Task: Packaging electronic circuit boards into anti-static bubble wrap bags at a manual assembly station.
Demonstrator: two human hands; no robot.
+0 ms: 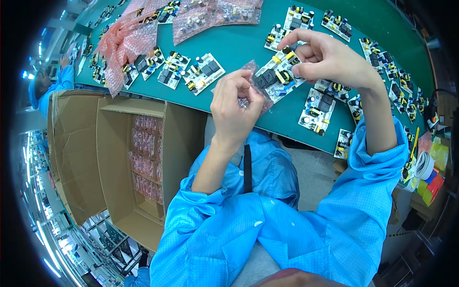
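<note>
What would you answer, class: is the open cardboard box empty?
No: rows of pink bubble-wrapped packs can be seen inside the cardboard box.

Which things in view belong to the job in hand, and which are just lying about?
In the job, apparently: board in the right hand; bubble wrap at the left hand; loose boards; pink sheet; carton.

Lying about, seemingly: white roll; yellow stick; coloured pile.

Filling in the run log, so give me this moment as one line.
left hand: pinching bubble wrap | right hand: holding circuit board | cardboard box: open, pink packs inside
</note>
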